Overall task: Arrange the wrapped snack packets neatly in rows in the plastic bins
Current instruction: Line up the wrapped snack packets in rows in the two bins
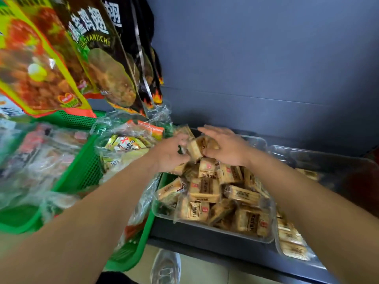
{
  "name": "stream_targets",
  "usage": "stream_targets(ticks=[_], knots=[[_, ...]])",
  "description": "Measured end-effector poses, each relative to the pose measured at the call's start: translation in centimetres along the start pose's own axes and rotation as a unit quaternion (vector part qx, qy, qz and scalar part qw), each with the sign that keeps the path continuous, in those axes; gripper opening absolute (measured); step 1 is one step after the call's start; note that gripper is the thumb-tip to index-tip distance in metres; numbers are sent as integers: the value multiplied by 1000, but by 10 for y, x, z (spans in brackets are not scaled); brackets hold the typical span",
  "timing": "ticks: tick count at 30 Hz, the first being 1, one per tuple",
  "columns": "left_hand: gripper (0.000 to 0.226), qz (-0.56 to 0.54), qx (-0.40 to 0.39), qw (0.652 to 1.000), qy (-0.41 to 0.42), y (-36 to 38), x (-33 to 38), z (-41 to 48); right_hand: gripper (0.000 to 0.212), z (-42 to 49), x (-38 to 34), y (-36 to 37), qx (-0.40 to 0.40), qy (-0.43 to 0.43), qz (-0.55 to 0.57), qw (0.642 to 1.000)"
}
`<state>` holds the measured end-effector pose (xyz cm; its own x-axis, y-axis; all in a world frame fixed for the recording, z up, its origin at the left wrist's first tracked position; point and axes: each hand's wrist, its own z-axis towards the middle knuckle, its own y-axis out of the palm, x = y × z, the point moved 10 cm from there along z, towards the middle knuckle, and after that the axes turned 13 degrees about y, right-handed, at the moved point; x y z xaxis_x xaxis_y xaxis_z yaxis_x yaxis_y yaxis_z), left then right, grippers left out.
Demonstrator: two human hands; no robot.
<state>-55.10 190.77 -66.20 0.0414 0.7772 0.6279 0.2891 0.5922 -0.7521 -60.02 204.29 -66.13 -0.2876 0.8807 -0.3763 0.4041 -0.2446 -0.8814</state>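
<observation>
A clear plastic bin on a dark shelf holds a loose heap of several tan wrapped snack packets. At the heap's far end, my left hand curls its fingers round a packet. My right hand lies over the same cluster of packets with its fingers stretched out to the left. A second clear bin to the right holds a few more tan packets; most of it is hidden behind my right forearm.
Green mesh baskets with clear-wrapped snacks stand to the left. Large snack bags hang above them. A dark wall panel backs the shelf. A further clear bin sits at the right rear. My shoe shows on the floor below.
</observation>
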Motion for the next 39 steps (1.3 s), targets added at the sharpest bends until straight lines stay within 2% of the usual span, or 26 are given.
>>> stream_targets(ticks=[3,7,10,12,16,17,20,26,28,30,32,34,36,39], knots=[[47,-48,21,998,33,-3,11,2,68,4,-5,8,-3,-12,-70,997],[33,-84,55,994,34,-12,8,3,56,2,9,-4,-26,-3,-66,997],[43,-40,51,998,3,-9,-7,6,38,-10,18,-5,-79,2,37,996],[50,-26,31,999,-9,-2,-13,9,30,-16,21,-6,-77,19,115,990],[44,-18,10,1000,-17,12,-15,18,20,-17,27,-10,-11,8,44,999],[38,-19,16,1000,-14,13,-14,21,19,-18,30,-9,-13,11,41,999],[28,-23,45,999,-4,12,-11,24,36,-20,35,-6,-43,7,20,999],[24,-64,138,988,9,-13,1,18,35,-20,36,-11,-50,22,69,996],[28,-97,179,979,27,-29,4,10,33,-16,32,-15,-19,21,67,997],[31,-121,196,972,53,-38,13,1,29,-13,30,-29,47,46,91,994],[34,-112,175,976,71,-34,26,-6,22,-12,34,-37,76,82,151,982],[37,-71,134,985,77,-21,34,-10,11,-11,37,-28,25,90,213,973],[39,-49,113,989,83,-11,39,-12,19,-18,32,-21,-22,71,236,969],[41,-64,95,989,94,-7,42,-12,25,-29,30,-23,-35,51,254,965]])
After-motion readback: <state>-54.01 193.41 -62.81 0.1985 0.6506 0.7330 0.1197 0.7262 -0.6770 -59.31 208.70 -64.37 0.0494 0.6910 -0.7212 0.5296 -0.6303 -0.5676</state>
